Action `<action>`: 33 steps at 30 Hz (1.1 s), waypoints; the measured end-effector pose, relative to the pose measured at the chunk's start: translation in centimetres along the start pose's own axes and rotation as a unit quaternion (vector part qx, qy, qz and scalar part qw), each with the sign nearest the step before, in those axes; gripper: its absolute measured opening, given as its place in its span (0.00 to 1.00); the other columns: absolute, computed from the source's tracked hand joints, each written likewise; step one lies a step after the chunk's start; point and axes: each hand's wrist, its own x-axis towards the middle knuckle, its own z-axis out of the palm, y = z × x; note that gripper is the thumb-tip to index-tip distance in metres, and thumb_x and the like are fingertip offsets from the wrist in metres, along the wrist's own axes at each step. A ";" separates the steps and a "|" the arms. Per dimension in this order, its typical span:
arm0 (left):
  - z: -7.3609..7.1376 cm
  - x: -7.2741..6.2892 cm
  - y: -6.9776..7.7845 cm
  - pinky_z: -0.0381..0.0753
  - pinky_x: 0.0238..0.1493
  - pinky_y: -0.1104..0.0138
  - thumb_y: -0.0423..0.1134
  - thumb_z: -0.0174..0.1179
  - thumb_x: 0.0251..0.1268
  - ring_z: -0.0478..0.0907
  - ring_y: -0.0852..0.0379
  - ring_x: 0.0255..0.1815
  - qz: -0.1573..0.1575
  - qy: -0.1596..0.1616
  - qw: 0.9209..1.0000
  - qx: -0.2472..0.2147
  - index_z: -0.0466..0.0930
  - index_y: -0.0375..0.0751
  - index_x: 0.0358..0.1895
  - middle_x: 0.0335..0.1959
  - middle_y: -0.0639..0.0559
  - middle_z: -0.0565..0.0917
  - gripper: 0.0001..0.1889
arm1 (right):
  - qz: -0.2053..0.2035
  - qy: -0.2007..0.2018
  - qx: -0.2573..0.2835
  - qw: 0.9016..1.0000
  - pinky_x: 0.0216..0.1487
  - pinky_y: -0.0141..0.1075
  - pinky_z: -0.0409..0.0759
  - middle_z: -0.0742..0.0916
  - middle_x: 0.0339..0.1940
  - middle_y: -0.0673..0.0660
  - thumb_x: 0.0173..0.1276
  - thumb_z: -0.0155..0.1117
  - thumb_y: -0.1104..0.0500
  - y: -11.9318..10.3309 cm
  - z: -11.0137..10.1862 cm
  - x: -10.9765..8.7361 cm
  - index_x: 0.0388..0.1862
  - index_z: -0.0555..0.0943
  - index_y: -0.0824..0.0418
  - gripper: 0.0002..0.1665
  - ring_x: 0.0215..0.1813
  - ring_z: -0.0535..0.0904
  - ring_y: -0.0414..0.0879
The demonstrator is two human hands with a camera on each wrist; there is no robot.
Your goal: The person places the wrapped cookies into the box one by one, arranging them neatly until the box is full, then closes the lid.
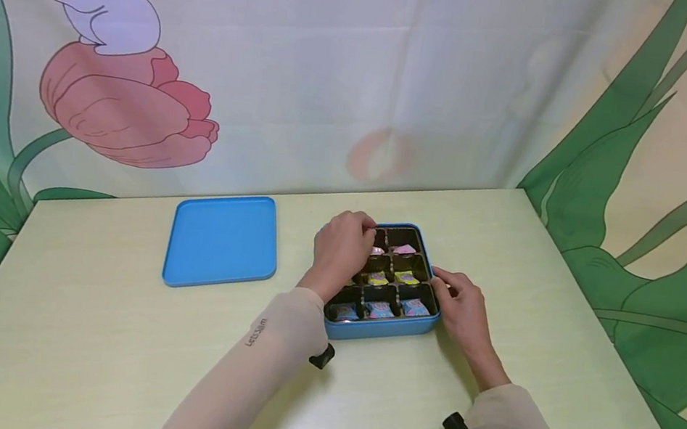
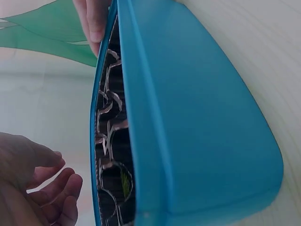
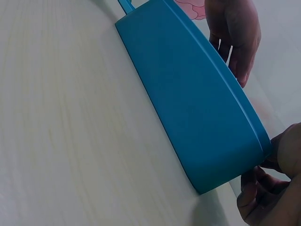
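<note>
A blue box [image 1: 381,333] stands on the table with a dark divided insert in it. Small wrapped candies lie in its compartments: a pink candy [image 1: 404,249] in the far row, a yellow candy [image 1: 407,278] in the middle, a blue candy [image 1: 415,307] in the near row. My left hand [image 1: 342,247] is over the box's far left part, covering some compartments. In the left wrist view, the left hand [image 2: 40,183] has loosely bent fingers, with nothing visible between them. My right hand [image 1: 464,311] holds the box's right side, thumb at the rim [image 3: 268,149].
A flat blue lid [image 1: 223,241] with a raised edge lies on the pale table [image 1: 103,327], left of the box. Behind the table hangs a printed cloth [image 1: 311,71]. Each wrist wears a black camera [image 1: 456,427].
</note>
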 end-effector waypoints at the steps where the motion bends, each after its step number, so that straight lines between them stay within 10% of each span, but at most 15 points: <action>1: -0.1 -0.1 -0.1 0.85 0.39 0.55 0.40 0.59 0.78 0.85 0.50 0.40 0.000 0.003 1.000 -0.005 0.89 0.45 0.54 0.45 0.50 0.87 0.12 | 0.000 0.001 0.001 1.000 0.42 0.33 0.77 0.87 0.45 0.66 0.77 0.62 0.64 0.0 0.0 0.0 0.58 0.85 0.70 0.16 0.40 0.80 0.51; 33: -5.3 -2.4 -6.2 0.81 0.37 0.55 0.39 0.58 0.76 0.83 0.47 0.43 -0.035 0.061 0.996 -0.056 0.87 0.41 0.55 0.47 0.48 0.88 0.13 | 0.019 -0.016 -0.019 0.999 0.41 0.38 0.75 0.87 0.47 0.67 0.79 0.60 0.62 -1.0 -0.3 0.1 0.59 0.85 0.70 0.16 0.40 0.79 0.52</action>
